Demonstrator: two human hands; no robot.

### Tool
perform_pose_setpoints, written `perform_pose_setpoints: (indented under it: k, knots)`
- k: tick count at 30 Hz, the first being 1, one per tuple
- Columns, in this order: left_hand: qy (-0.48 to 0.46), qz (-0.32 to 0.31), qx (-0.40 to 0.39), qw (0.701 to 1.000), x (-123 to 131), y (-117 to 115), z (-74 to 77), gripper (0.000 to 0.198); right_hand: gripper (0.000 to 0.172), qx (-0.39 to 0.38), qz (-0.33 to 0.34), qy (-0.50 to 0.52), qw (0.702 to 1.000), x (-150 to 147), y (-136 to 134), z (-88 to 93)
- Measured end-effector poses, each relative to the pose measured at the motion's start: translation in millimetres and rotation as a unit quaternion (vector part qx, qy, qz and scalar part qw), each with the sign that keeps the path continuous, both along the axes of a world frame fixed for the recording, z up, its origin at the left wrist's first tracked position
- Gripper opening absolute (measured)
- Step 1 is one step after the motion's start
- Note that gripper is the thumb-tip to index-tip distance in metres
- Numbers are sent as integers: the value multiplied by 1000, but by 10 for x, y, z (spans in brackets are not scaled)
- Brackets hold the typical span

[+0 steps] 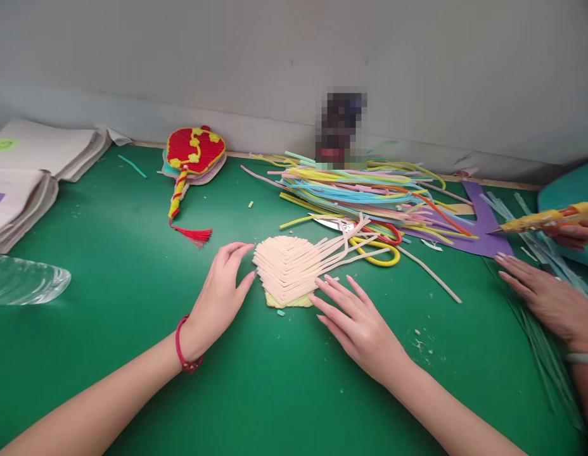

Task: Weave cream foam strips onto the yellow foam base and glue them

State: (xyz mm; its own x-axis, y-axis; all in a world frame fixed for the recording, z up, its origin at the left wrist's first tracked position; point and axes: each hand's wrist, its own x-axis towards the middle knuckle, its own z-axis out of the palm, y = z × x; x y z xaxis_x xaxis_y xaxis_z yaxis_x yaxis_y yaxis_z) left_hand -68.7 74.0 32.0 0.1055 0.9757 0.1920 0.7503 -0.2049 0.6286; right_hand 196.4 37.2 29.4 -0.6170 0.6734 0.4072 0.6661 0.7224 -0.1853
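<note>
A fan-shaped piece [287, 269] lies flat on the green table, covered with cream pipe cleaners set in a V pattern. A pale yellow base shows along its lower edge, and loose cream stem ends [339, 250] stick out to the right. At its left edge is my left hand [220, 288], thumb and fingers apart, fingertips at or very near the rim. My right hand [363, 323] has its fingers spread by the lower right edge, the fingertips beside the stems. Neither hand grips anything. Scissors [386, 253] with red and yellow handles lie partly under the loose ends.
Behind lies a heap of coloured pipe cleaners [346, 190]. A red and yellow fan [194, 152] with a tassel is at back left, near stacked books [47, 149] and a clear bottle [28, 278]. At right, another person's hand [545, 301] rests by purple sheet [488, 221]; their other holds a pointed yellow tool [545, 218].
</note>
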Motion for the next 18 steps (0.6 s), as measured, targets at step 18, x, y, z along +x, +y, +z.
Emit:
perform_pose_setpoints:
  k: [18]
  knots:
    - [324,-118,105,933,149,-634,16,47,49,-43,59,-65,995,-281,76,-99]
